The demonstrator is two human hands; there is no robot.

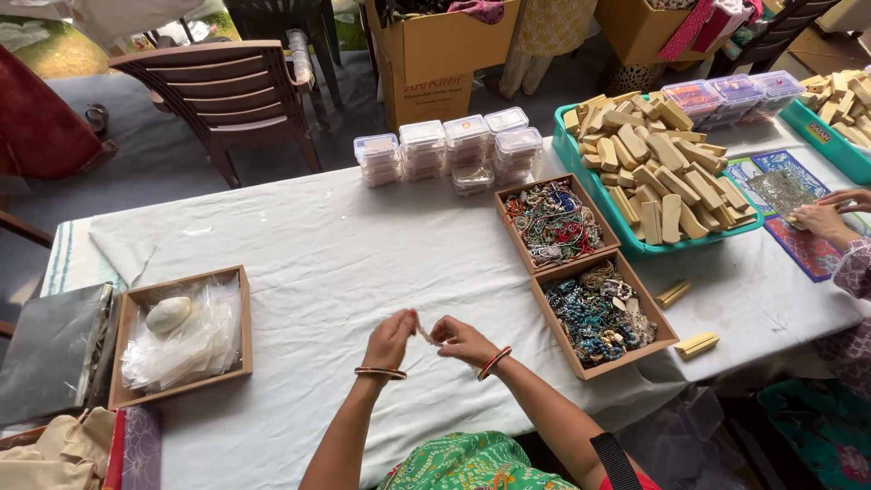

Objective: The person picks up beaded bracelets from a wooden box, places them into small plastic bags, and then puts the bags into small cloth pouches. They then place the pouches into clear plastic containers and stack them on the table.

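My left hand [392, 338] and my right hand [463, 340] meet over the white tablecloth [327, 263] near its front edge. Both pinch a small pale object [424, 332] between the fingertips; it is too small to tell what it is. Each wrist wears red and gold bangles. To the right of my hands stand two shallow cardboard trays of tangled beads and jewellery, the nearer one [601, 313] and the farther one [555, 222].
A cardboard tray [181, 334] at left holds clear plastic bags and a pale oval lump. Stacks of small clear boxes [449, 150] stand at the back. A teal tray [658, 177] holds several wooden blocks. Another person's hands [830, 213] work at the right edge. A brown chair [227, 95] stands behind.
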